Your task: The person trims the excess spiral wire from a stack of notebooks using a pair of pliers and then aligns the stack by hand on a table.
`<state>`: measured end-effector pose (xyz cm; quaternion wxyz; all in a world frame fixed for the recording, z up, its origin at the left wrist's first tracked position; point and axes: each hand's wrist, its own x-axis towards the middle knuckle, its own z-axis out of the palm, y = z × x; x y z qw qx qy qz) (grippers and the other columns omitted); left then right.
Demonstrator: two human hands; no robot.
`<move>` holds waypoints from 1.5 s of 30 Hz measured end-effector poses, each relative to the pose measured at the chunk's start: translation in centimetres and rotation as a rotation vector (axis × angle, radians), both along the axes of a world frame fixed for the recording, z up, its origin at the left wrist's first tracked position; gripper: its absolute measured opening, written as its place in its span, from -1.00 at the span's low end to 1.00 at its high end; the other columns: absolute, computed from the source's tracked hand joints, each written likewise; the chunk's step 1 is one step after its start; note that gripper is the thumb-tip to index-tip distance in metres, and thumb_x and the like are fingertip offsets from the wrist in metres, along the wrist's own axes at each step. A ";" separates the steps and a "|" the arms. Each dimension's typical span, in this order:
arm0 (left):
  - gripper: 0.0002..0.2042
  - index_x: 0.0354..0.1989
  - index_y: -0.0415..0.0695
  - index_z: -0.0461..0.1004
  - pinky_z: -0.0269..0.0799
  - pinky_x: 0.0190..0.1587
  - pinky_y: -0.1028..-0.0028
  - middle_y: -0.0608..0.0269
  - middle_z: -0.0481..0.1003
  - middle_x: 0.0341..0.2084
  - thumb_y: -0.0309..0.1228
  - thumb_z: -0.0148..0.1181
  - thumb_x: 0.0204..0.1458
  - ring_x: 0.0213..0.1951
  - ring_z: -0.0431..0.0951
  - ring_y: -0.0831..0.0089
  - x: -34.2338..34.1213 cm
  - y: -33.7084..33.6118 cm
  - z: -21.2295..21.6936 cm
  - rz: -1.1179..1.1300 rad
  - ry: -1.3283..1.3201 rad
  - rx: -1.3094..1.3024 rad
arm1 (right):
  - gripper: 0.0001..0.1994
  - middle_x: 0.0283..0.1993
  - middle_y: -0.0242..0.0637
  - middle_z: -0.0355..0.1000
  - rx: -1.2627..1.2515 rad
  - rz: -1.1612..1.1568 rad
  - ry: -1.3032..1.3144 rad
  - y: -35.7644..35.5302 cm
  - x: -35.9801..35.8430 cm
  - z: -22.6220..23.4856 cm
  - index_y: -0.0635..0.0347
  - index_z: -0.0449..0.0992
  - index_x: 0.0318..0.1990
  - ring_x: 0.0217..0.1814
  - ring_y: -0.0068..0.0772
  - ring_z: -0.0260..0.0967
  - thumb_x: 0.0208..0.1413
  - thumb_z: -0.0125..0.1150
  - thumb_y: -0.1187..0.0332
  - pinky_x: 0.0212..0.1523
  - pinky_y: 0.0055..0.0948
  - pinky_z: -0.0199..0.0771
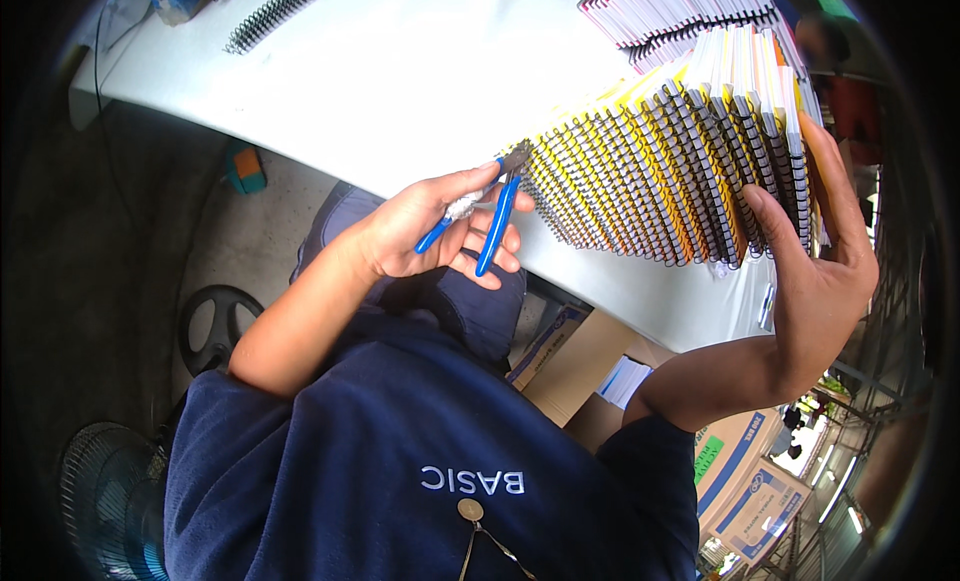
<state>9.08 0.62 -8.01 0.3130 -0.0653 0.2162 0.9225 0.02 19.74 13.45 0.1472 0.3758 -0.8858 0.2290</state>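
Observation:
A leaning row of spiral-bound books with yellow edges and black coils lies at the right of the white table, coils toward me. My left hand is closed around cutting pliers with blue handles, one wrapped in whitish material. The handles are spread apart, and the dark jaws meet the coil ends at the row's left side; whether they grip a wire I cannot tell. At the row's right end, my right hand clasps the last books, thumb on the coils and fingers behind.
Another pile of bound books stands behind the row. Loose black coils lie at the table's far left. An open carton sits below the front edge; more cartons are at lower right. A fan stands at lower left.

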 end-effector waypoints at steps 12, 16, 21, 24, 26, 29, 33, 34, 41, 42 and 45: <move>-0.48 0.04 -0.20 0.29 0.41 -0.23 0.26 0.04 0.47 -0.35 0.02 -0.28 0.19 -0.29 0.52 0.18 -0.1 0.3 0.4 0.047 0.198 -0.831 | -0.50 0.03 -0.17 0.41 -0.005 -0.005 -0.030 -0.1 0.0 0.1 0.31 0.43 0.02 0.03 -0.43 0.36 -0.20 0.32 0.64 0.07 -0.49 0.32; -0.43 0.07 -0.22 0.27 0.48 -0.16 0.23 0.07 0.46 -0.33 0.05 -0.35 0.19 -0.26 0.53 0.22 0.1 -0.5 -1.2 -0.003 -0.018 0.014 | -0.51 0.03 -0.16 0.41 -0.022 0.015 -0.033 0.0 0.0 0.0 0.31 0.44 0.01 0.02 -0.42 0.36 -0.19 0.32 0.64 0.07 -0.48 0.33; -0.48 0.00 -0.23 0.30 0.43 -0.24 0.27 0.04 0.46 -0.43 0.01 -0.26 0.19 -0.30 0.52 0.24 -0.2 -0.2 0.4 -0.016 0.129 -0.771 | -0.51 0.03 -0.17 0.41 0.059 -0.020 0.019 0.0 0.1 0.2 0.30 0.44 0.02 0.01 -0.43 0.37 -0.19 0.32 0.64 0.05 -0.49 0.34; -0.50 0.00 -0.20 0.30 0.36 -0.22 0.31 -0.01 0.44 -0.48 0.02 -0.20 0.17 -0.30 0.50 0.25 0.5 1.1 1.7 0.020 0.316 -1.525 | -0.50 0.02 -0.17 0.42 0.011 -0.004 -0.012 -0.1 -0.1 0.0 0.30 0.44 0.02 0.01 -0.44 0.37 -0.19 0.32 0.64 0.05 -0.49 0.34; -0.49 0.02 -0.19 0.29 0.38 -0.21 0.32 0.01 0.45 -0.45 0.02 -0.22 0.17 -0.27 0.52 0.24 0.4 0.7 1.5 -0.040 0.273 -1.359 | -0.50 0.02 -0.16 0.42 0.011 -0.008 -0.008 -0.2 0.1 0.0 0.30 0.44 0.02 0.00 -0.44 0.38 -0.19 0.32 0.63 0.05 -0.49 0.34; -0.46 0.05 -0.20 0.28 0.44 -0.21 0.28 0.07 0.47 -0.40 0.04 -0.27 0.18 -0.23 0.53 0.22 0.5 0.1 -0.4 0.055 -0.007 -0.414 | -0.50 0.01 -0.16 0.42 0.001 0.012 -0.009 0.0 -0.1 0.1 0.29 0.44 0.02 -0.01 -0.43 0.38 -0.19 0.32 0.63 0.05 -0.49 0.35; -0.44 0.01 -0.22 0.30 0.50 -0.30 0.29 0.17 0.44 -0.45 0.06 -0.32 0.19 -0.37 0.52 0.35 0.4 -0.3 0.0 0.048 -0.137 -0.008 | -0.50 0.01 -0.16 0.42 0.016 0.017 0.005 0.2 -0.2 0.0 0.29 0.44 0.02 -0.01 -0.43 0.38 -0.19 0.32 0.63 0.04 -0.49 0.36; -0.45 -0.02 -0.22 0.31 0.49 -0.36 0.33 0.21 0.41 -0.50 0.05 -0.32 0.19 -0.45 0.48 0.39 0.3 -0.4 -0.3 0.025 -0.101 -0.109 | -0.50 0.01 -0.16 0.42 0.015 0.017 0.004 0.2 -0.2 0.0 0.29 0.44 0.02 -0.01 -0.43 0.38 -0.19 0.32 0.63 0.04 -0.49 0.36; -0.52 -0.11 -0.22 0.32 0.42 -0.50 0.40 0.21 0.42 -0.52 0.01 -0.26 0.19 -0.45 0.49 0.40 0.4 1.0 0.2 -0.002 0.235 -1.220 | -0.51 0.00 -0.16 0.43 0.035 0.013 0.038 0.2 -0.3 0.0 0.27 0.44 0.02 0.00 -0.42 0.38 -0.19 0.32 0.62 0.04 -0.48 0.36; -0.50 -0.07 -0.22 0.32 0.47 -0.44 0.35 0.15 0.46 -0.46 0.01 -0.27 0.19 -0.37 0.53 0.33 0.3 0.9 -0.2 0.018 0.085 -0.763 | -0.51 0.00 -0.17 0.43 0.051 0.023 0.054 0.3 -0.3 0.0 0.27 0.44 0.02 0.00 -0.42 0.38 -0.18 0.32 0.62 0.04 -0.48 0.36; -0.47 0.01 -0.22 0.29 0.53 -0.29 0.23 0.07 0.46 -0.36 0.03 -0.28 0.18 -0.23 0.54 0.21 0.5 0.5 -0.9 0.059 -0.075 -0.237 | -0.52 0.00 -0.19 0.43 0.025 0.034 0.037 0.4 -0.5 -0.1 0.28 0.45 0.01 0.01 -0.43 0.37 -0.18 0.32 0.61 0.04 -0.49 0.36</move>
